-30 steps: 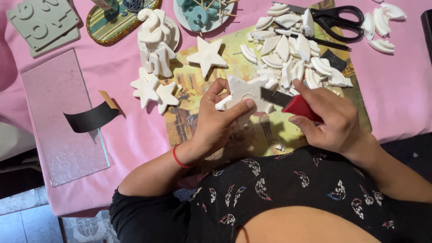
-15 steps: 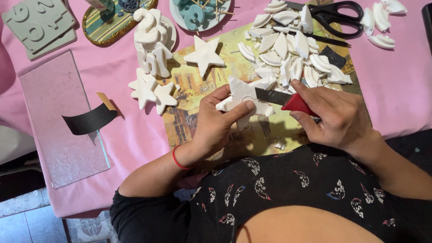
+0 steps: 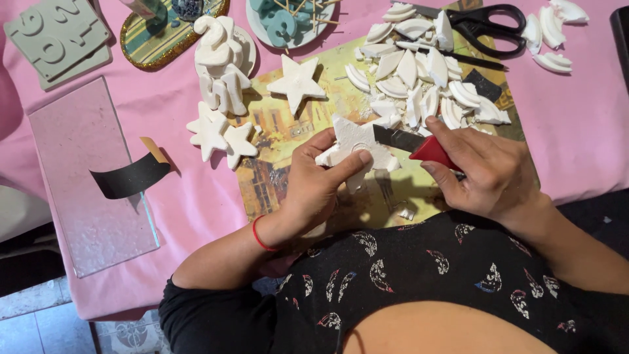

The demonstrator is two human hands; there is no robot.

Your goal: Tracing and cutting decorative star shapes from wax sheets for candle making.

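My left hand [image 3: 314,187] grips a white plaster star [image 3: 357,141] above a printed yellow mat [image 3: 288,131]. A red string band circles that wrist. My right hand [image 3: 488,174] holds a red-handled knife [image 3: 419,145], its dark blade laid against the star's right edge. White crumbs lie on the mat under the star.
More white stars [image 3: 219,134] and a larger star [image 3: 296,82] lie on the pink cloth [image 3: 576,118]. A heap of white petal-shaped pieces [image 3: 419,72], black scissors [image 3: 488,23], white curved figures [image 3: 219,59], a glass pane [image 3: 85,177] with black strip, grey number moulds [image 3: 56,36].
Both hands and the star have stayed in the same place; the blade has shifted slightly along the star's edge.
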